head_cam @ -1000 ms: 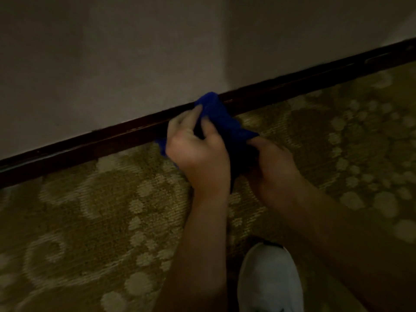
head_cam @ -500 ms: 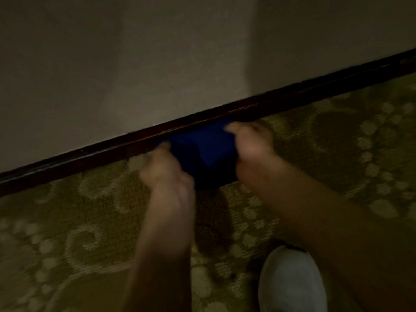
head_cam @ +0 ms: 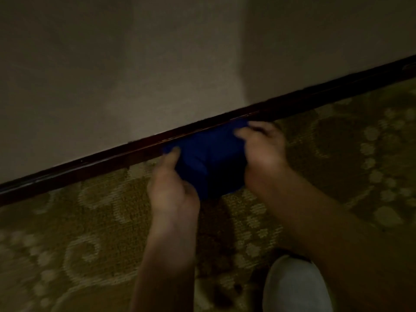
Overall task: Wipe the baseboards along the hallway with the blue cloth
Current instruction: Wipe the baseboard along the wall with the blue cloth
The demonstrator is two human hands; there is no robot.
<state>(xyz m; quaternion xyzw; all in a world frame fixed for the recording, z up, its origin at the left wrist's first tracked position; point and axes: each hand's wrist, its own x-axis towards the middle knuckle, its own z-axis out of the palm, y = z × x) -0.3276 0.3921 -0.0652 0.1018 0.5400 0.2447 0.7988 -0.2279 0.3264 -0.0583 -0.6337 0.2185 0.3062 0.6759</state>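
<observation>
Writing or brand marks cannot be made out anywhere in the dim, blurred head view. Both hands hold the blue cloth point(head_cam: 211, 158) spread between them, its upper edge lying against the dark wooden baseboard point(head_cam: 90, 165) that runs diagonally from lower left to upper right below the pale wall point(head_cam: 135, 64). The left hand point(head_cam: 173, 188) grasps the cloth's left end, fingers curled over the fabric and one fingertip reaching up to just below the baseboard. The right hand point(head_cam: 263, 154) grips the right end, its fingers bent over the cloth's top corner close against the baseboard. Both forearms come up from the bottom of the view, the right one crossing over a white shoe point(head_cam: 295, 287) that stands on the patterned olive carpet point(head_cam: 67, 233), well short of the baseboard. A second ago the cloth was bunched up between the two hands held close together in front of the baseboard; since then the hands have drawn apart and the cloth is stretched flat along the baseboard, much as it was half a second ago.
</observation>
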